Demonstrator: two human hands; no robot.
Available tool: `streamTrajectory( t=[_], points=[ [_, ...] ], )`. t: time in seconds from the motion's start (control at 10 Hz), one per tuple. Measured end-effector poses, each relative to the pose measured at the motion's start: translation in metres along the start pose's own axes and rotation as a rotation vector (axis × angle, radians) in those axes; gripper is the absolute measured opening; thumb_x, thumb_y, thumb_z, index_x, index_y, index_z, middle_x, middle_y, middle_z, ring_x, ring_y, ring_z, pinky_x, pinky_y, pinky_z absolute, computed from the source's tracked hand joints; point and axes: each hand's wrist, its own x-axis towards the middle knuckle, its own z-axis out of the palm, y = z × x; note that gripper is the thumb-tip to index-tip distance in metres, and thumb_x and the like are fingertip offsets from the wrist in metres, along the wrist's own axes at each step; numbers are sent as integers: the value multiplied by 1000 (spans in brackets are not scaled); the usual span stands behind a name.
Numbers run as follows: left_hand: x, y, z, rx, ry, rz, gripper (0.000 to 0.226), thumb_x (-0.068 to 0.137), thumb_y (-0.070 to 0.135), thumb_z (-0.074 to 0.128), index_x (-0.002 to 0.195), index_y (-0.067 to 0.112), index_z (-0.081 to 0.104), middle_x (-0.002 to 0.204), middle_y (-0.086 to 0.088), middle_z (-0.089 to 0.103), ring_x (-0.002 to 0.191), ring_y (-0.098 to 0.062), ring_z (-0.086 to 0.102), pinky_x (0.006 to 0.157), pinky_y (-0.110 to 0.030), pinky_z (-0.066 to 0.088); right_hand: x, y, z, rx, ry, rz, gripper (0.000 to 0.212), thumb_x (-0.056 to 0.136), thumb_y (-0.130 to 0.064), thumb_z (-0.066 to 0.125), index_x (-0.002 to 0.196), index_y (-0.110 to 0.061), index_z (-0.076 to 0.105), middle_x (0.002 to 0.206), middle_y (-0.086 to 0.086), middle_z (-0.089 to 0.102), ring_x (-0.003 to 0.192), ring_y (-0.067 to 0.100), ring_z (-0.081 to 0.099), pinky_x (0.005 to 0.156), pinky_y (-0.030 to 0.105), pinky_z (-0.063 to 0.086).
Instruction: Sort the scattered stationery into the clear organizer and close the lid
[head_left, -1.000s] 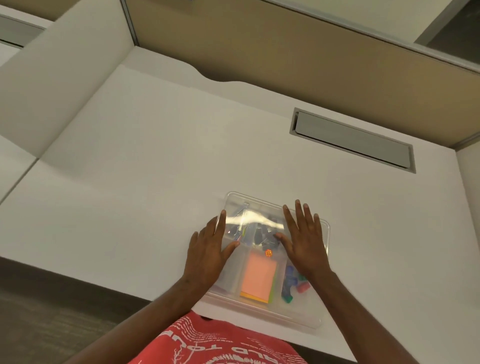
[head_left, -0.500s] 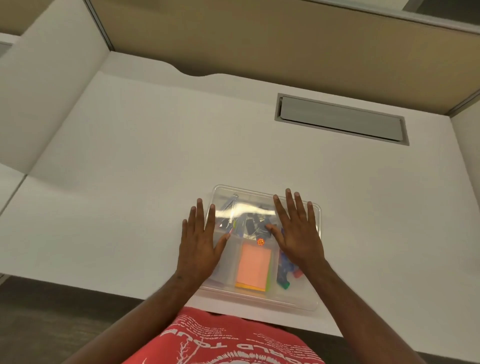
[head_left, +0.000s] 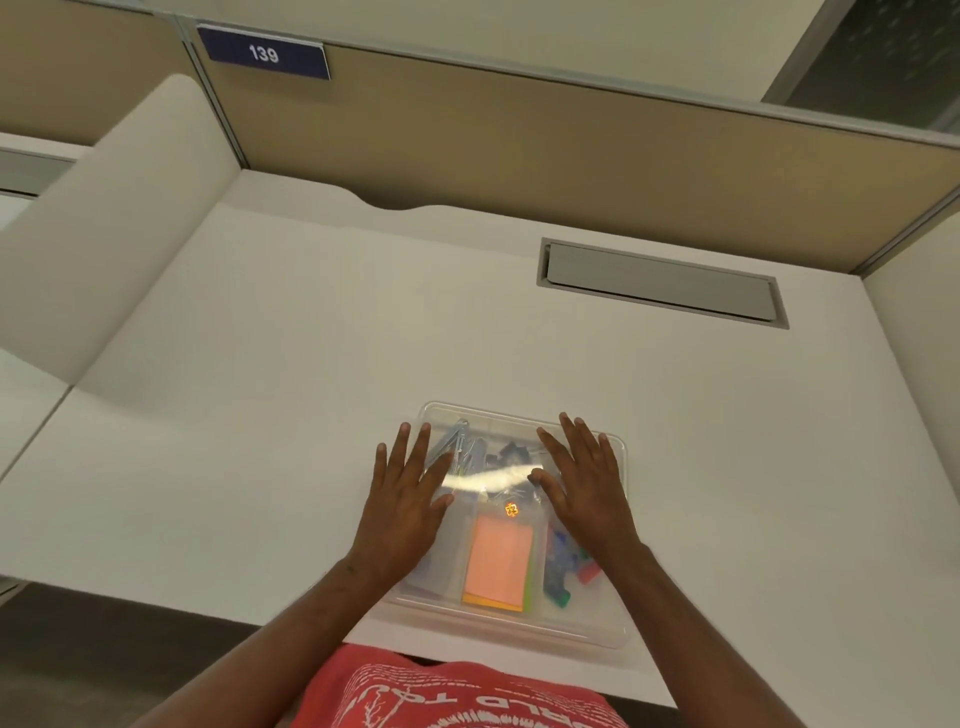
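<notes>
Organizer (head_left: 519, 621) sits at near edge of bench (head_left: 260, 415), lid (head_left: 498, 415) on, stationery visible inside. Left hand (head_left: 402, 499) and right hand (head_left: 587, 488) lie spread flat, pressing the lid's left and right sides. Risk: uneven push leaves a corner unlatched, or shoves the box off the near edge.

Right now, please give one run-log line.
clear plastic organizer: lid on | left hand, right hand: flat on lid | orange sticky-note pad: inside
</notes>
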Motion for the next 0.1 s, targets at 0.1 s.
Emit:
streamTrajectory(
  t=[0.1],
  points=[
    [5,-6,-4,-103,71,-16,60,97,40,52,152,19,38,166,-10,13,154,-32,3,120,-60,16,5,-3,-7,91,56,16,58,100,-56,30,149,-27,40,163,2,23,151,21,20,122,45,19]
  ],
)
